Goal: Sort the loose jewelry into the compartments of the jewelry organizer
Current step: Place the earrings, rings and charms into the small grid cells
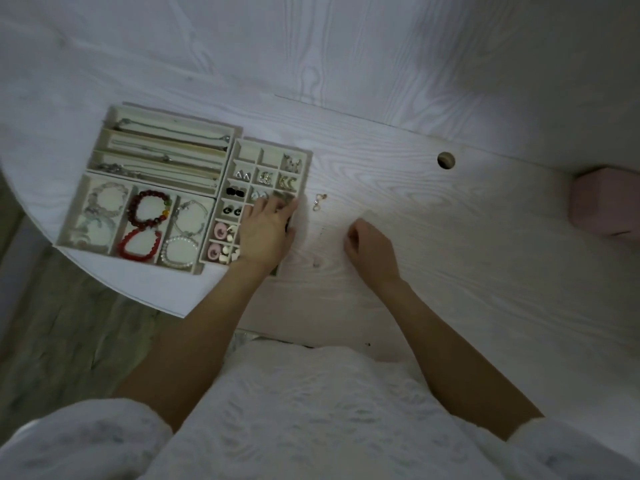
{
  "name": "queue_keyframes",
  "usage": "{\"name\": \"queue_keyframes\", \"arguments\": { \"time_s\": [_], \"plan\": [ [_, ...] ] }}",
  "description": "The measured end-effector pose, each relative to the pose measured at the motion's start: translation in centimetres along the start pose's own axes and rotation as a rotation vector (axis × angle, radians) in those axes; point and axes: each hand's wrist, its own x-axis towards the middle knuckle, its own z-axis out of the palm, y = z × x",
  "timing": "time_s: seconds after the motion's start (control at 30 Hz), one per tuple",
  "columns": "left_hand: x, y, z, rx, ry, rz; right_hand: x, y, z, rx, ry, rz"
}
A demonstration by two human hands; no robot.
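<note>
Earrings point(316, 201) loose on surface point(433, 237), beside organizer point(239, 147). Left hand point(268, 233) fingers flat in compartment; right hand point(369, 247) curled, contents unclear. Next, probably: pinch earrings, drop into free cell.

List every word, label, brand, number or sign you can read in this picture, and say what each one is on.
None: no readable text anywhere in the view.
The jewelry organizer has plain walls with no label or brand showing.
The pink box at the table's right edge shows no print.
The white table bears only wood grain and a round hole.
The loose earring is too small to show any mark.
</note>
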Motion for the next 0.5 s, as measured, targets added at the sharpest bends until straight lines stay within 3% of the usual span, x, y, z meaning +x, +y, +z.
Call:
{"name": "queue_keyframes", "arguments": {
  "time_s": [0.17, 0.3, 0.37, 0.5],
  "plan": [
    [-0.2, -1.1, 0.0, -0.094, 0.096, 0.023, 2.3, -1.4, -0.9, 0.211, 0.003, 0.032],
    [-0.5, -4.0, -1.2, -0.186, 0.263, -0.175, 6.5, -4.4, -1.5, 0.413, -0.047, -0.022],
    [-0.6, -6.0, -1.5, -0.22, 0.318, -0.29, 9.2, -6.3, -1.4, 0.424, -0.065, -0.06],
    [-0.2, -8.6, -1.2, -0.227, 0.324, -0.336, 13.8, -9.0, 0.2, 0.349, -0.071, -0.158]
  ]
}}
